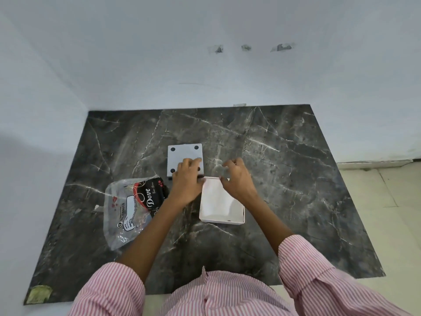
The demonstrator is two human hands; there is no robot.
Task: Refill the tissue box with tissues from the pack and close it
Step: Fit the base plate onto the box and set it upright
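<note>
Head view: tissues (213, 192) are seen pressed into the open tissue box (222, 218) by the ungripping left hand (185, 179) and right hand (237, 179), so snagged corners could block the grey lid (182, 153) just beyond the box.

Bare tabletop (284, 156) is lying open to the right and far side. The tissue pack (134, 208) is crowding the left, while the grey lid (182, 153) and white box (222, 210) are blocking the centre.
</note>
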